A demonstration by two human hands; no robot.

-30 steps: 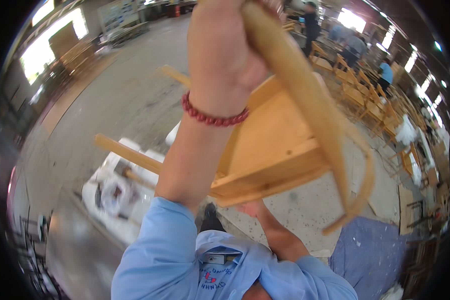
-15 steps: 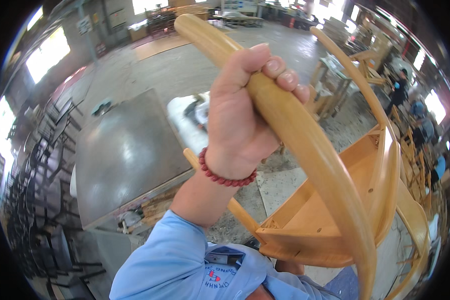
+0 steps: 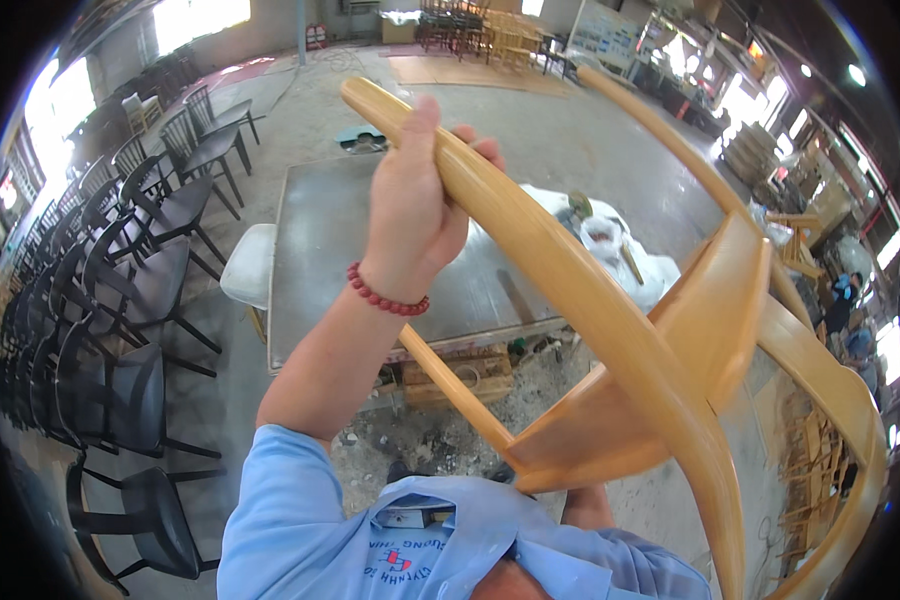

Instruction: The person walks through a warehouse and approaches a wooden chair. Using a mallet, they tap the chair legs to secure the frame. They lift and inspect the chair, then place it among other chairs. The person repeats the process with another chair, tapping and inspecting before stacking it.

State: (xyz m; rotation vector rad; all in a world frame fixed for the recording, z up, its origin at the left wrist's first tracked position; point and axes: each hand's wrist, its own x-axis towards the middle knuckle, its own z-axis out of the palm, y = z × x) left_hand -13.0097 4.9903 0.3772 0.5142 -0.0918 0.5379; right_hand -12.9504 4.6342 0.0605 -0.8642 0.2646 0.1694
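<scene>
My left hand (image 3: pixel 410 200), with a red bead bracelet at the wrist, is wrapped round a thick, tapered leg of a light wooden chair (image 3: pixel 570 285). The thumb lies along the leg near its far end. The chair is held up and tipped over, its legs pointing away from me. Its seat (image 3: pixel 610 420) is seen at a slant. On the right bends a curved wooden rail (image 3: pixel 820 370), apparently the chair's back. A bit of my right forearm (image 3: pixel 585 505) shows below the seat; the chair hides that hand.
Beyond the chair stands a metal-topped table (image 3: pixel 310 260) with white wrapping (image 3: pixel 610 250) at its right end. A white padded seat (image 3: pixel 250 265) adjoins its left side. Rows of black chairs (image 3: pixel 150 490) fill the left. Wooden frames (image 3: pixel 815 470) and a person (image 3: pixel 843 300) are at right.
My view has turned left, bringing more black chairs in. The chair has tilted, so the underside of its seat no longer faces me. My left hand keeps its hold on the leg.
</scene>
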